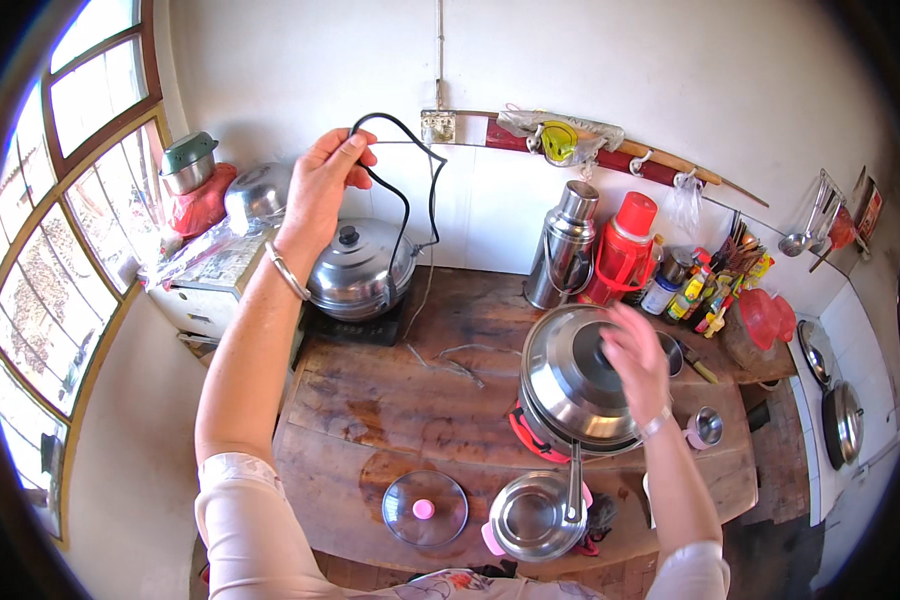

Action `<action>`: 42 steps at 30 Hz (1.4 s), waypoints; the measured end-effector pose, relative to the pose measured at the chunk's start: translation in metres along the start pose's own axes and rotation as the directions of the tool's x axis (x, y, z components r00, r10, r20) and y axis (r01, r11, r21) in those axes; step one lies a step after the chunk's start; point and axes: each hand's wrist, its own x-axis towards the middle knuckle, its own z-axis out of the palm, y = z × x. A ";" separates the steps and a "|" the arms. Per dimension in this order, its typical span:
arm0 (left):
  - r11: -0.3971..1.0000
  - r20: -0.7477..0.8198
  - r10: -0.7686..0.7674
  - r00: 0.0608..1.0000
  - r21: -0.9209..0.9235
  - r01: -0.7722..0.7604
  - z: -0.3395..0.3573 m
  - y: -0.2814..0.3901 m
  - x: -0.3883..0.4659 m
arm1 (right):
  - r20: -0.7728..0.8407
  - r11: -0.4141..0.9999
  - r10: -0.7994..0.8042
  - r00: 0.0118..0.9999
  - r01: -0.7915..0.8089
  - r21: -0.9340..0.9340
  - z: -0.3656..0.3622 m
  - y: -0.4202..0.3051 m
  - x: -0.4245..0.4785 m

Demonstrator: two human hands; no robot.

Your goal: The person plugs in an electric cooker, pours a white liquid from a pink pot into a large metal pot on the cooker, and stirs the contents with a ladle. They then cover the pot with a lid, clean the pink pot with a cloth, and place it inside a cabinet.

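Note:
My left hand is raised and closed on a black power cord, which hangs in a loop down to the side of a lidded metal pot on a flat black hotplate. On the right, my right hand, slightly blurred, hovers over or touches the dark knob of a domed steel lid; contact cannot be told. That lid covers a long-handled pan on a red-edged base. Nearer me stand a small steel pot with pink handles and a glass lid with a pink knob.
A steel thermos and a red thermos stand by the wall, with condiment bottles beside them. Farther right lie a knife and a small cup. A wall socket is above the wooden table.

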 end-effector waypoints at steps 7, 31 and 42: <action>0.992 0.016 0.082 0.997 -0.102 -0.079 0.023 0.093 -0.063 | 0.173 0.968 -0.202 0.964 0.223 -0.113 0.112 0.001 0.066; 0.544 0.046 -0.792 0.609 -0.401 0.737 0.266 0.002 -0.518 | 0.212 0.399 0.350 0.913 -0.350 0.847 -0.112 -0.003 -0.269; -0.373 0.686 -0.545 0.483 -0.714 0.593 0.305 -0.031 -0.568 | 0.276 0.247 0.367 0.888 -0.379 0.892 -0.101 0.018 -0.309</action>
